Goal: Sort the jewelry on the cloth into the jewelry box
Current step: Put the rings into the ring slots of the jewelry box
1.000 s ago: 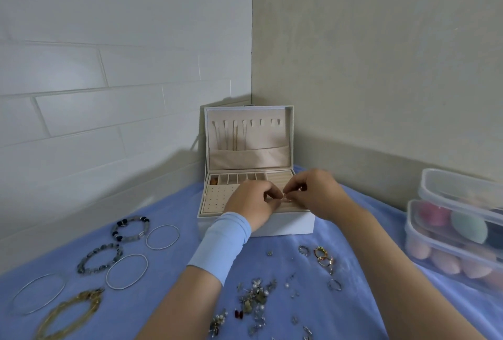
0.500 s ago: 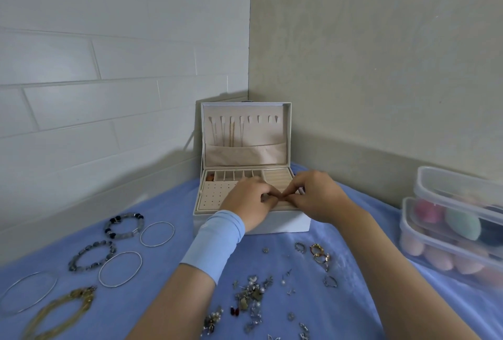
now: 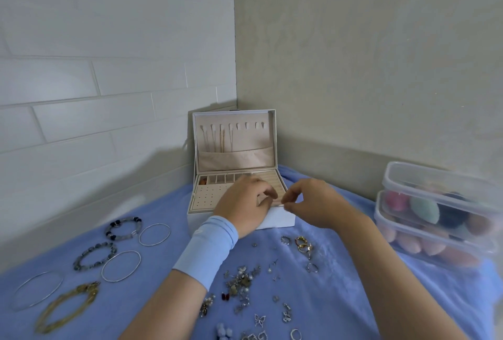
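Jewelry (image 3: 242, 282) is lying scattered on the blue cloth (image 3: 353, 298), on the near side of both hands and between the forearms. Jewelry box (image 3: 236, 157) is standing open with its lid upright, and both hands are working over its front right corner. Left hand (image 3: 242, 205) is resting on the tray, fingers curled. Right hand (image 3: 315, 205) is holding thumb and forefinger tip to tip, just beside the left fingertips. Anything between them is too small to see, so I cannot tell whether either hand is grasping a piece. Rings (image 3: 303, 244) are sitting just below the right hand. Bangles (image 3: 154, 234) and bead bracelets (image 3: 123, 228) are lying well left of the left hand. Stacked plastic containers (image 3: 435, 217) are sitting right of the right hand.
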